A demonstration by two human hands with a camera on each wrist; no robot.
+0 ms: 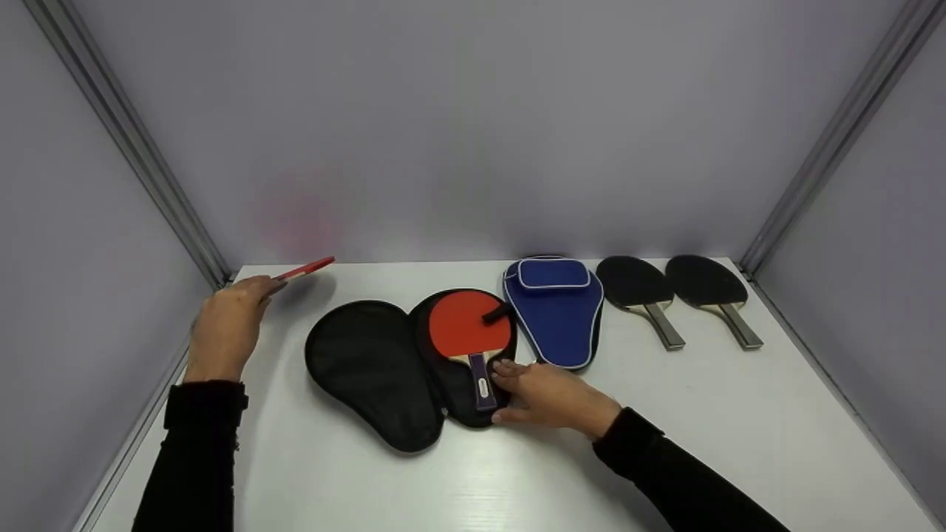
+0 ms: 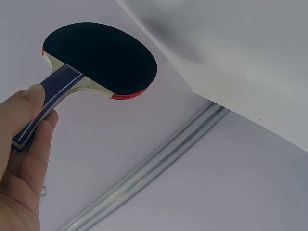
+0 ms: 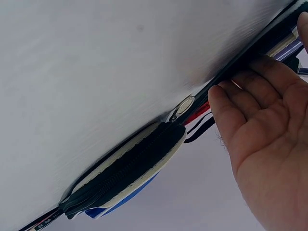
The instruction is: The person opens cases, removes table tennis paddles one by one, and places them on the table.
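Note:
Raised over the far left of the table, my left hand [image 1: 225, 325] holds a table tennis paddle [image 2: 101, 57] by its blue handle, thumb on one side and fingers on the other. Its black face shows in the left wrist view; from the head it is a thin red edge. A black paddle case [image 1: 373, 377] lies unfolded at the centre. A red paddle [image 1: 469, 325] with a dark purple handle rests in its right half. My right hand [image 1: 554, 399] touches that half's right edge, fingers extended beside the handle. A short black strap [image 1: 497, 313] crosses the red face.
A blue paddle case [image 1: 558, 314] with white piping and a small pocket lies just right of the black one. Farther right are two black paddles [image 1: 635, 284] [image 1: 707, 284], handles toward me. Grey walls [image 1: 473, 133] enclose the white table [image 1: 739, 428] at the back and sides.

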